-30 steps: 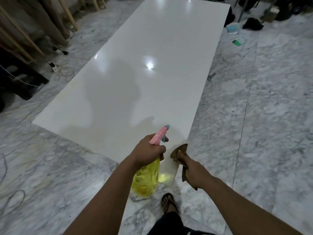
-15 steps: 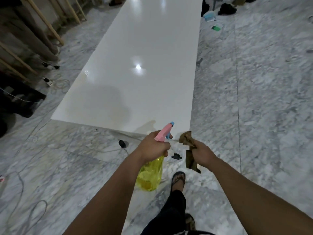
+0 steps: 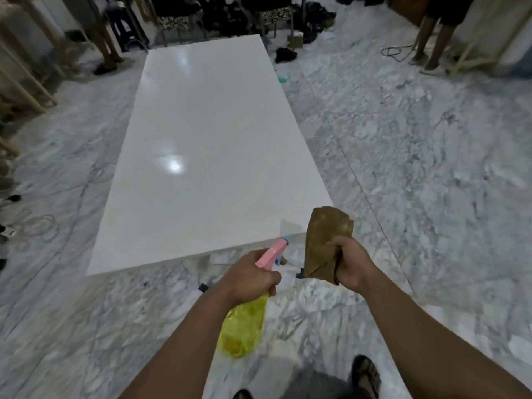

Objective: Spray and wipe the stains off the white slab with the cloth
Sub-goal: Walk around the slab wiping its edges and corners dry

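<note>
A long glossy white slab lies flat on the marble floor and stretches away from me. Faint yellowish marks show near its close left part. My left hand grips a spray bottle with a yellow body and a pink trigger head, its nozzle just short of the slab's near edge. My right hand holds a brown cloth bunched and raised upright over the slab's near right corner. Both hands hover in front of the slab, apart from it.
Grey-veined marble floor surrounds the slab. People's legs stand at far left and far right. Dark clutter and chairs line the far wall. Cables lie at left. Small items sit by the slab's right edge. My sandalled foot is below.
My view has lifted and pulled back, so the whole slab now shows. My right hand has raised the cloth higher; my left hand keeps the bottle near the slab's near edge.
</note>
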